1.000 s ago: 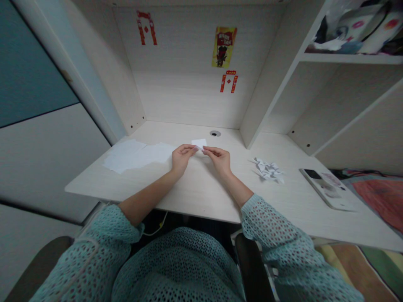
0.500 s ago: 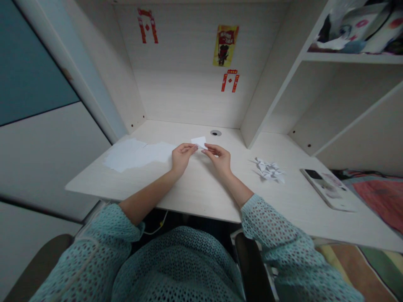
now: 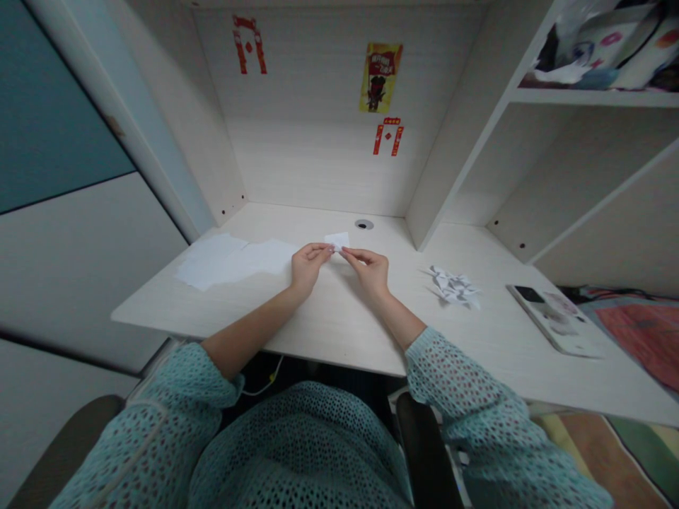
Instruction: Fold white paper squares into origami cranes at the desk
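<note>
A small folded piece of white paper (image 3: pixel 336 240) is held just above the pale wooden desk (image 3: pixel 329 318), near its middle. My left hand (image 3: pixel 308 265) pinches its left edge with thumb and fingertips. My right hand (image 3: pixel 370 268) pinches its right edge the same way, fingers curled. The two hands nearly touch at the fingertips. Flat white sheets (image 3: pixel 233 260) lie on the desk to the left of my left hand.
A heap of folded white paper shapes (image 3: pixel 453 286) sits to the right of my hands. A phone or tablet (image 3: pixel 554 318) lies further right near the desk edge. A cable hole (image 3: pixel 363 224) is behind the paper. A shelf divider (image 3: pixel 450 162) rises at right.
The hands have stayed on the small paper with only slight finger shifts; the paper tilts a little differently. The view has shifted slightly.
</note>
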Available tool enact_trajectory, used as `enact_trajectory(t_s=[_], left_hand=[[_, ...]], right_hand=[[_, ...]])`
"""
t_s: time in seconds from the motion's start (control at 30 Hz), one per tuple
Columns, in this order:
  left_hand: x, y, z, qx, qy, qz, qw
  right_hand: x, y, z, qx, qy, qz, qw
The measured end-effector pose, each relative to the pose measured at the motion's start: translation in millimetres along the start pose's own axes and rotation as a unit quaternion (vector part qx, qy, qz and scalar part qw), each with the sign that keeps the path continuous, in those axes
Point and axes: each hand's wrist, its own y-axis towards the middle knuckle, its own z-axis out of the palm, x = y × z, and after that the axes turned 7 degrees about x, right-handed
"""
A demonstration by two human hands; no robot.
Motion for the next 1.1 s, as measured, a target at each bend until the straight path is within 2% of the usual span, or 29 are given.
enact_trajectory(t_s=[0.33,0.67,0.87,1.1], left_hand=[[5.3,1.5,-1.9,0.014,-0.035,-0.014,0.999],[4.5,0.7,-1.2,0.010,-0.026,-0.020,0.999],[3.6,0.7,-1.6,0.019,-0.029,-0.021,0.999],[8.1,2.7,-2.2,0.033,-0.065,-0.010,0.997]], right_hand=[[-1.9,0.9,3.2,0.005,0.086,0.042,0.995],[-4.0,2.5,5.4,0.009,0.105,0.078,0.991],[-5.6,2.8,3.9,-0.002,0.151,0.104,0.983],[-10.0,4.9,4.7,-0.013,0.179,0.129,0.975]])
